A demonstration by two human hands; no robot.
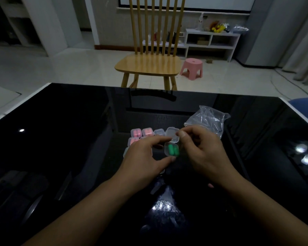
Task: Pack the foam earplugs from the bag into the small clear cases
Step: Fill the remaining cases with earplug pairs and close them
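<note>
Left hand: your left hand (146, 157) holds the open clear case (171, 149) above the middle of the desk (60, 139); its thumb sits under the case's near edge and a finger reaches over toward the hinge, so this grip is closed on the case.
Right hand: your right hand (201, 148) pinches the raised lid (172, 134) of that same case between thumb and fingertip, the other fingers curled beneath.
Open case: it is held off the glossy black desk, lid tipped up toward the far edge, with two green earplugs (172, 150) lying side by side in its bottom half.
Filled cases: three clear cases with pink earplugs (135, 133) sit on the desk just beyond your left hand, two in a far row and one nearer, partly hidden by your fingers.
Other case: a clear case (159, 132) stands in the far row beside the pink ones; you cannot tell what it holds.
Bag: the crumpled clear plastic bag (208, 119) lies on the desk just beyond your right hand, toward the far right corner; its contents are too faint to make out.
Beyond the desk: a wooden chair (149, 64) faces the far edge, with a pink stool (192, 68) on the floor beside it.
</note>
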